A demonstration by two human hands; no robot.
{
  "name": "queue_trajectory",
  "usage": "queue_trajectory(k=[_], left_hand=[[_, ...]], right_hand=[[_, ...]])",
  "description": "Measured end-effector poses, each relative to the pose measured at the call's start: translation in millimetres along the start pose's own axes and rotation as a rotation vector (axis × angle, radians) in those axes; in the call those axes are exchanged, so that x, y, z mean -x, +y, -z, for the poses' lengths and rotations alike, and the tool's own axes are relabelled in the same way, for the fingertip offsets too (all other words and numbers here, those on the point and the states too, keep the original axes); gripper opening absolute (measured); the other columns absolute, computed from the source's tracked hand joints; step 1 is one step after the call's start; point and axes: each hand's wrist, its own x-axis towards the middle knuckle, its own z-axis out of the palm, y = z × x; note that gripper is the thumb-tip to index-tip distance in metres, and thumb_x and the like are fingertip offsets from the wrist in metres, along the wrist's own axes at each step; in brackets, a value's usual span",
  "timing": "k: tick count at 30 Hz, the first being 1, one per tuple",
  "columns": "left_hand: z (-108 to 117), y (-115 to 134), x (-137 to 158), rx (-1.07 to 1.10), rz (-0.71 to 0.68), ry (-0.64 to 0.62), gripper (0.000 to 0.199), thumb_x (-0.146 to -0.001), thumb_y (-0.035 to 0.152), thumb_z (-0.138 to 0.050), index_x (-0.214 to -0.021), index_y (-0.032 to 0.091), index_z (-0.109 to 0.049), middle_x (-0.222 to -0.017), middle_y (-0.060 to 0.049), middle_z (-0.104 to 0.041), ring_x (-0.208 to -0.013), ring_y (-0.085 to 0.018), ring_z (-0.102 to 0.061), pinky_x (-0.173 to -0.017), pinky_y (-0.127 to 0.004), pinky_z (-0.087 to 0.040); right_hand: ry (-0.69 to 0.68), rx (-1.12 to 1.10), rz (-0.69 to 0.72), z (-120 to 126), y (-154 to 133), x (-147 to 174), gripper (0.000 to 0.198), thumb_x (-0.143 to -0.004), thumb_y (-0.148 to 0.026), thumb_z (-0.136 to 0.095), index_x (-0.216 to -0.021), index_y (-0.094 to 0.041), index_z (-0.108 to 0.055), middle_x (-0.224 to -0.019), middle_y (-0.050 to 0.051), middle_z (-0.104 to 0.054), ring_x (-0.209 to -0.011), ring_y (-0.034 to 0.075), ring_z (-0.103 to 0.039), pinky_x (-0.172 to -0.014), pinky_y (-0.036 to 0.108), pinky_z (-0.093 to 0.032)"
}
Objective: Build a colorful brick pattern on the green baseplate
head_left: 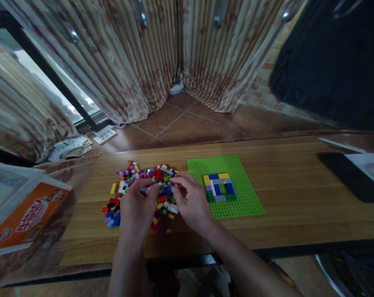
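My left hand (139, 204) reaches over a mixed pile of small toy building bricks (159, 175). Its thumb and forefinger are apart, with loose bricks showing beyond them. On the pile's right side is my right hand (191, 200), fingers curved and thumb spread from them, tips at the bricks; no held brick can be made out. Just right of that hand lies a green baseplate (249, 202). A square arrangement of blue, yellow, white, grey and green bricks (214, 187) is fixed on it, with a small green gap inside.
The bricks and baseplate lie on a wooden table (286, 181). At the left stands a clear plastic container (13, 181) with an orange-and-white printed panel (32, 210). A black flat object (348, 175) and white paper (368, 165) lie at the right. Curtains (150, 62) hang beyond.
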Motion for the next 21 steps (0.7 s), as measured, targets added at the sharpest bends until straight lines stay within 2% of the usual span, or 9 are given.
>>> queue_trajectory(k=[4, 7, 11, 13, 17, 21], left_hand=[[-1, -2, -1, 0.187, -0.021, -0.024, 0.021, -0.074, 0.035, -0.063, -0.085, 0.020, -0.074, -0.084, -0.004, -0.074, -0.084, -0.023, -0.066, -0.082, -0.034, -0.048], [-4, -2, 1, 0.396, -0.005, -0.070, 0.022, -0.074, 0.036, -0.066, -0.086, 0.020, -0.075, -0.082, -0.003, -0.073, -0.082, -0.021, -0.065, -0.080, -0.032, -0.048], [-7, 3, 5, 0.680, 0.134, -0.144, 0.026, -0.069, 0.038, -0.073, -0.087, 0.018, -0.074, -0.086, -0.004, -0.072, -0.074, -0.015, -0.061, -0.067, -0.026, -0.046], [-6, 8, 6, 0.812, 0.218, -0.176, 0.030, -0.065, 0.038, -0.078, -0.087, 0.018, -0.074, -0.088, -0.004, -0.072, -0.074, -0.014, -0.061, -0.066, -0.024, -0.047], [-3, 16, 7, 1.018, 0.305, -0.202, 0.036, -0.057, 0.033, -0.085, -0.086, 0.017, -0.072, -0.094, -0.003, -0.071, -0.083, -0.014, -0.064, -0.075, -0.025, -0.050], [-2, 16, 8, 1.077, 0.298, -0.206, 0.036, -0.059, 0.034, -0.085, -0.087, 0.017, -0.071, -0.094, -0.003, -0.070, -0.090, -0.016, -0.065, -0.080, -0.028, -0.053]], right_hand=[[-0.007, -0.001, -0.006, 0, -1, 0, 0.022, -0.085, -0.011, -0.054, -0.100, -0.018, -0.067, -0.111, 0.010, -0.065, -0.100, 0.018, -0.062, -0.089, 0.033, -0.051], [-0.003, 0.002, -0.014, 0, -2, 0, 0.021, -0.085, -0.011, -0.054, -0.100, -0.018, -0.068, -0.112, 0.010, -0.065, -0.101, 0.019, -0.062, -0.091, 0.033, -0.051], [-0.001, -0.002, -0.004, 0, -3, 0, 0.022, -0.085, -0.011, -0.055, -0.101, -0.018, -0.068, -0.112, 0.010, -0.065, -0.102, 0.018, -0.062, -0.091, 0.032, -0.051], [-0.001, -0.008, 0.001, 1, -3, 0, 0.021, -0.086, -0.011, -0.054, -0.100, -0.018, -0.068, -0.111, 0.009, -0.066, -0.100, 0.017, -0.063, -0.090, 0.031, -0.051], [-0.008, -0.027, -0.004, 1, -3, 0, 0.020, -0.086, -0.012, -0.054, -0.098, -0.020, -0.068, -0.108, 0.008, -0.067, -0.098, 0.017, -0.063, -0.088, 0.031, -0.052], [-0.034, -0.070, 0.038, 2, -4, 1, 0.021, -0.086, -0.013, -0.054, -0.101, -0.020, -0.067, -0.107, 0.007, -0.067, -0.098, 0.016, -0.063, -0.088, 0.031, -0.053]])
